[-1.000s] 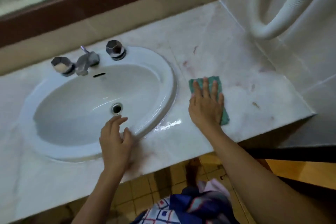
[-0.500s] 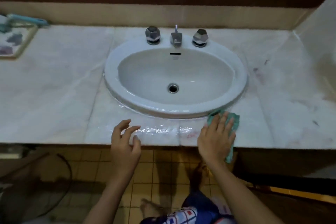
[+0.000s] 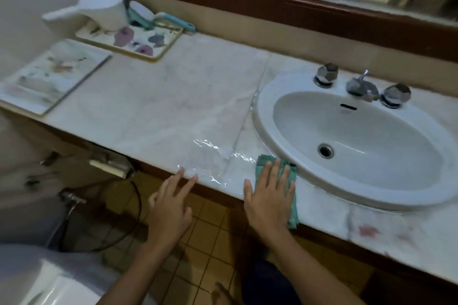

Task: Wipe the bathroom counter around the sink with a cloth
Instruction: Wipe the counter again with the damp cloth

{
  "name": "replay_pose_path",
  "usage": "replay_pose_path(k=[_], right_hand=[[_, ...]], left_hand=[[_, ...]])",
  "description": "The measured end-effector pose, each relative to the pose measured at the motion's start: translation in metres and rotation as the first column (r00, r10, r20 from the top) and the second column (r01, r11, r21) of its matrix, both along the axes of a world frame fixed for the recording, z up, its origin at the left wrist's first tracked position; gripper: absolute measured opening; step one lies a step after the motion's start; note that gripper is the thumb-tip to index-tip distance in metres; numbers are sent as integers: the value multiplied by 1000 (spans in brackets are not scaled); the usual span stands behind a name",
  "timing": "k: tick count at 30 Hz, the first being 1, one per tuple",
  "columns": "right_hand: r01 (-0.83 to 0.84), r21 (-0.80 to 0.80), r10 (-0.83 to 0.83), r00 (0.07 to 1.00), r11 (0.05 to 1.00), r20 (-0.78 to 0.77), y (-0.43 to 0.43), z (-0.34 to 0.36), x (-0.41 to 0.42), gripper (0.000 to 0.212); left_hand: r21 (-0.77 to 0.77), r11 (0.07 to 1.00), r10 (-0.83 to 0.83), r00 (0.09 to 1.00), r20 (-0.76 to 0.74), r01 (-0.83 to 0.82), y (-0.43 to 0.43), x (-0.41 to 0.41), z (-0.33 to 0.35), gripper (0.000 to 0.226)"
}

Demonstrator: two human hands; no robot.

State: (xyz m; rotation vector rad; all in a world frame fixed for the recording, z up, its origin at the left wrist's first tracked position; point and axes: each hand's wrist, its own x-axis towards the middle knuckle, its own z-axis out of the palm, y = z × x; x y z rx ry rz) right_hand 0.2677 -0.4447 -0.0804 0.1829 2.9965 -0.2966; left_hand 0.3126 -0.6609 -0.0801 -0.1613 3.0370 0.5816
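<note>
A folded green cloth (image 3: 293,208) lies on the marble counter (image 3: 158,106) at the front left of the white oval sink (image 3: 357,141). My right hand (image 3: 269,195) presses flat on the cloth with straight, spread fingers. My left hand (image 3: 171,208) hovers at the counter's front edge, its fingertips touching the wet marble, and it holds nothing. A shiny wet streak (image 3: 218,156) runs across the counter between my two hands.
Two faceted chrome knobs (image 3: 326,74) and a chrome tap (image 3: 360,86) stand behind the basin. A flowered tray (image 3: 133,39) with a white scoop (image 3: 99,11) and a flat book (image 3: 49,77) sit at the far left. A toilet (image 3: 42,277) stands below left.
My right hand has slid the cloth from the right of the sink, along its front rim, to its front left. My left hand left the sink rim and moved left along the counter edge.
</note>
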Motion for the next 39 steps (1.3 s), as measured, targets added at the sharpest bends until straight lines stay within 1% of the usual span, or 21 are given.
replay_pose_path(k=[4, 8, 11, 14, 16, 18, 20, 21, 23, 24, 26, 27, 28, 29, 30, 31, 33, 34, 36, 37, 39], right_hand=[[-31, 11, 31, 1000, 999, -2, -24, 2, -27, 89], [-78, -6, 78, 997, 997, 1, -42, 5, -61, 91], [-93, -38, 91, 995, 995, -43, -66, 5, -111, 87], [-70, -50, 66, 995, 996, -75, -89, 5, -187, 85], [-64, -49, 61, 996, 997, -63, -101, 4, -249, 83], [-78, -34, 77, 996, 996, -32, -117, 7, -301, 80], [-128, -22, 127, 992, 992, -24, -144, 6, -322, 77], [-171, -21, 170, 985, 985, -27, -160, 4, -316, 75], [-349, -43, 347, 937, 936, -50, -188, 3, -268, 71], [-476, -68, 474, 879, 877, -47, -194, 3, -231, 69], [-707, -79, 707, 707, 703, -38, -176, 10, -164, 64], [-778, -66, 778, 628, 625, -35, -157, 12, -152, 62], [-816, -51, 817, 577, 575, -22, -136, 13, -157, 60], [-818, -5, 818, 575, 575, -24, -116, 12, -173, 59], [-779, 45, 781, 624, 625, -31, -101, 10, -197, 59], [-701, 74, 704, 710, 709, -27, -92, 8, -227, 59], [-472, 66, 473, 881, 879, -10, -99, 6, -289, 61], [-359, 66, 361, 932, 931, -18, -112, 4, -314, 61], [-211, 54, 213, 976, 976, -34, -155, 1, -350, 61], [-188, 34, 190, 981, 982, -39, -182, 0, -357, 61], [-244, -10, 243, 968, 970, -59, -237, -1, -347, 60]], left_hand=[[121, 993, 20, 997, -70, -11, -5, -3, -3, 78], [280, 960, 56, 974, -221, 9, -19, -24, -3, 47], [292, 956, 78, 942, -325, 22, -48, -47, -1, 33], [286, 957, 147, 938, -315, -54, -92, -76, 10, 33], [263, 958, 194, 938, -286, -118, -120, -94, 16, 27], [233, 953, 252, 932, -261, -192, -144, -106, 20, 32], [253, 926, 345, 902, -259, -281, -160, -113, 24, 35], [262, 910, 387, 885, -260, -321, -165, -114, 25, 32], [261, 882, 457, 846, -276, -391, -173, -119, 22, 25], [259, 872, 480, 829, -287, -415, -178, -123, 21, 25], [254, 859, 506, 814, -286, -445, -190, -138, 20, 29], [245, 858, 509, 813, -283, -452, -198, -148, 20, 31], [235, 861, 505, 816, -282, -451, -206, -159, 20, 31], [225, 866, 496, 823, -276, -447, -212, -170, 17, 31], [219, 870, 489, 832, -264, -442, -215, -179, 15, 31], [206, 875, 479, 840, -253, -437, -217, -187, 12, 31], [150, 886, 464, 850, -252, -439, -216, -195, 5, 33], [133, 886, 463, 848, -257, -443, -216, -197, 3, 33], [128, 885, 465, 842, -273, -447, -218, -197, -1, 32], [122, 885, 466, 842, -271, -450, -220, -197, -2, 32], [127, 886, 463, 845, -267, -446, -221, -196, -3, 33]])
